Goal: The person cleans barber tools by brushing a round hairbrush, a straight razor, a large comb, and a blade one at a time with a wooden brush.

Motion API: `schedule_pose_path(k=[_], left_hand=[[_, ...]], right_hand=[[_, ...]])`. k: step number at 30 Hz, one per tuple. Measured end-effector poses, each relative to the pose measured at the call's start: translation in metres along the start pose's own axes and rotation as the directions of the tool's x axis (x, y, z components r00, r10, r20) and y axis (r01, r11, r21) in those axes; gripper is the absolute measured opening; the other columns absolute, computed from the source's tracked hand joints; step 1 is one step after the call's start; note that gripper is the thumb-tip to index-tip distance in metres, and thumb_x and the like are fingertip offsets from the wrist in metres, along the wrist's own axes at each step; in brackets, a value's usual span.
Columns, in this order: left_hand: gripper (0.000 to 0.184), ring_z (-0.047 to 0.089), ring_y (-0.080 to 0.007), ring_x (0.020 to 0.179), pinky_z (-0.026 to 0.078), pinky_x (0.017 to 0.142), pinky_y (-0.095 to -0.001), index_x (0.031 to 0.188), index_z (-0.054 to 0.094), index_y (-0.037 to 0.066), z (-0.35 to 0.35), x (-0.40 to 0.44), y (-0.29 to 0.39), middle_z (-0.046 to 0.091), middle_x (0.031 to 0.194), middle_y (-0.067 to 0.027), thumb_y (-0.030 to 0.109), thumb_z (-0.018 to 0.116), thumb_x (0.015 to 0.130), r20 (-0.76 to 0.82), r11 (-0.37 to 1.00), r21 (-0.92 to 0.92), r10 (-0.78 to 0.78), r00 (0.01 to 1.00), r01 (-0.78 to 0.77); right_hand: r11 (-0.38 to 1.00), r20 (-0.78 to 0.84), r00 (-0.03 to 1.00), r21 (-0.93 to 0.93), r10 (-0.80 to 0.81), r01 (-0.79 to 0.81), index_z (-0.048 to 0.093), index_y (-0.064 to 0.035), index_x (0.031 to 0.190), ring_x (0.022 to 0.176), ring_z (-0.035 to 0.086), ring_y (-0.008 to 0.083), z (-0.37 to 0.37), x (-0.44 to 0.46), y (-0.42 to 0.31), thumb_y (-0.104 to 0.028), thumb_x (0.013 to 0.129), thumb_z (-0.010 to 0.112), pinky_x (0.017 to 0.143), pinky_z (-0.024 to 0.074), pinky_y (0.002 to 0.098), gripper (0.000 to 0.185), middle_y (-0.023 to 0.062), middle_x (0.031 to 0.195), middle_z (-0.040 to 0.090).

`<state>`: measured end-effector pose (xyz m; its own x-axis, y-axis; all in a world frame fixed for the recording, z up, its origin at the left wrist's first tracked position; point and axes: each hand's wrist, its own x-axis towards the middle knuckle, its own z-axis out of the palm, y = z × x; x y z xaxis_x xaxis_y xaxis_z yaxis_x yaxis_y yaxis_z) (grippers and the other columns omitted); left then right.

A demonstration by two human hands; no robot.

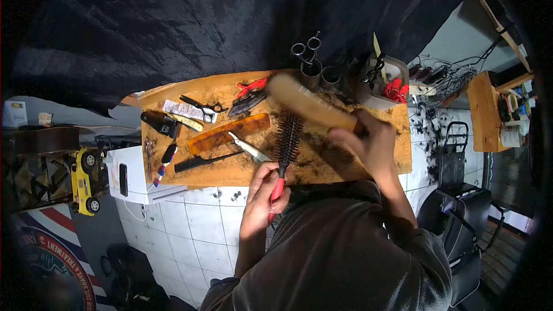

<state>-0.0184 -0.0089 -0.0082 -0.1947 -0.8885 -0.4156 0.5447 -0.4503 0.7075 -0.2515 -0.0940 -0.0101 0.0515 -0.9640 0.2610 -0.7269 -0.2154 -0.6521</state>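
My left hand (264, 197) is closed around the red handle of a round hairbrush (288, 138), whose dark bristles point up over the wooden table. In my right hand (375, 145) is a long, light-brown wooden brush (311, 105), smeared by motion, slanting toward the upper left. It passes just above the tip of the round hairbrush; I cannot tell whether the two touch. Left of the round hairbrush lie a silver-bladed tool (249, 147), a large amber comb (230, 132) and a black tail comb (201, 162).
Loose dark hair litters the wooden table (397, 161). Black scissors (201, 107), a dark clipper (159, 123) and a striped-handled brush (166, 164) lie at the left. Cups with scissors (311, 66) and a grey bin (371, 95) stand at the back, before a black cloth (201, 29).
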Motion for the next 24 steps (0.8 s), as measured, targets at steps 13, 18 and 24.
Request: schedule_pose_path(k=[13,18,24], left_hand=[[0.023,0.033,-0.0039,0.046,0.023,0.038,-0.0182,0.116,0.049,0.005,0.005,-0.001,0.001,0.055,0.098,-0.0083,0.021,0.04,0.102,-0.035,0.999,-0.011,0.043,0.998,-0.043],[0.025,0.033,-0.0042,0.046,0.024,0.038,-0.0182,0.118,0.047,0.003,0.007,0.0,-0.001,0.053,0.102,-0.0064,0.021,0.041,0.102,0.018,1.0,-0.024,0.012,1.0,-0.011],[0.021,0.035,-0.0049,0.049,0.024,0.041,-0.0182,0.11,0.051,0.0,0.001,0.006,-0.008,0.042,0.062,-0.0002,0.018,0.045,0.1,-0.041,0.994,-0.102,-0.047,0.998,0.042]], right_hand=[[0.978,0.074,0.985,0.153,-0.154,0.141,0.065,0.0024,0.085,0.06,0.063,0.0291,-0.001,-0.012,-0.008,-0.033,0.064,0.086,0.058,0.0492,0.0311,0.047,0.0161,0.068,0.063],[0.975,-0.069,0.983,0.158,0.171,-0.158,0.065,0.0023,0.085,0.055,0.058,0.0148,-0.012,0.009,0.001,-0.026,0.071,0.083,0.053,0.0438,0.0267,0.037,0.0098,0.063,0.061],[0.945,0.218,0.95,0.286,-0.224,0.157,0.065,0.0018,0.082,0.068,0.065,0.0258,-0.015,-0.023,-0.024,-0.032,0.062,0.087,0.065,0.048,0.0316,0.045,0.0144,0.072,0.064]])
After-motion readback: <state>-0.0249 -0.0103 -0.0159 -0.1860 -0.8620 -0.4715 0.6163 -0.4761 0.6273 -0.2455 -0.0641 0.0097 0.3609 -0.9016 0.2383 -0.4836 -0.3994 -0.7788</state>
